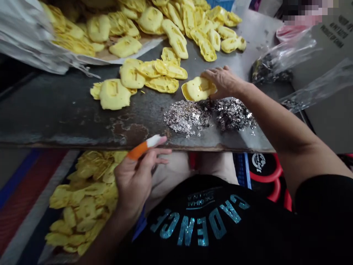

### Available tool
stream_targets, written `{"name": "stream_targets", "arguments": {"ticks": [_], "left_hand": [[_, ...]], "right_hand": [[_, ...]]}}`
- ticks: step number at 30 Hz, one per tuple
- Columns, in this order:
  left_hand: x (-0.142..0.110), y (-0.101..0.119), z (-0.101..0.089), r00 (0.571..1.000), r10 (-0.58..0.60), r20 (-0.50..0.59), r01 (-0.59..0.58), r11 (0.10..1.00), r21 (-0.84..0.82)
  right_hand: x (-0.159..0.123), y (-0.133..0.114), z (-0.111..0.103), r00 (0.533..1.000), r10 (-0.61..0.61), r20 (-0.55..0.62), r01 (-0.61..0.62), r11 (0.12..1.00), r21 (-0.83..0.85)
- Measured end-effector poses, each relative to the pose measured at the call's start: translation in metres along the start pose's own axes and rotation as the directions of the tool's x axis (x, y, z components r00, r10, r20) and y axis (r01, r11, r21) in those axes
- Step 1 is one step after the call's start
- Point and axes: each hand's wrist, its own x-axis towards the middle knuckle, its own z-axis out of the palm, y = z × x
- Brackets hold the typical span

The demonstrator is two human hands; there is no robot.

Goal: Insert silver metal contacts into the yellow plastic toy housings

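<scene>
My right hand [224, 81] grips a yellow moulded plastic shell [198, 89] by its right end, just above the tabletop. Directly in front of it lie two heaps of small shiny metal pieces, a brighter heap [186, 117] on the left and a darker heap [234, 115] on the right. My left hand [138, 173] hovers off the table's near edge with its fingers stretched out and nothing visible in them. An orange and white wrap [142, 148] covers its index finger. Left of the held shell, several similar yellow shells [114, 94] lie on the table.
A large pile of yellow shells [150, 20] spills from a white sack [27, 33] at the back. More shells [85, 206] fill the space below the table at left. Clear plastic bags [286, 59] with dark contents sit at right. The metal table's [68, 117] near edge crosses before me.
</scene>
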Motion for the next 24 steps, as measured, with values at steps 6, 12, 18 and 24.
{"name": "stream_targets", "arguments": {"ticks": [6, 12, 18, 24], "left_hand": [[0.014, 0.009, 0.044, 0.941, -0.247, 0.231, 0.275, 0.956, -0.101], [0.010, -0.011, 0.044, 0.410, -0.498, 0.764, 0.800, 0.598, -0.039], [-0.013, -0.030, 0.049, 0.241, -0.471, 0.848, 0.848, 0.527, 0.052], [-0.015, -0.006, 0.056, 0.576, -0.559, 0.596, 0.757, 0.640, -0.131]], "right_hand": [[-0.055, -0.023, -0.031, 0.994, 0.070, -0.088, -0.051, 0.979, 0.195], [-0.166, -0.131, -0.044, 0.905, -0.422, -0.058, 0.424, 0.880, 0.213], [-0.218, -0.128, -0.011, 0.919, -0.320, -0.229, 0.393, 0.724, 0.567], [-0.168, -0.093, 0.017, 0.951, 0.248, -0.187, -0.138, 0.876, 0.463]]}}
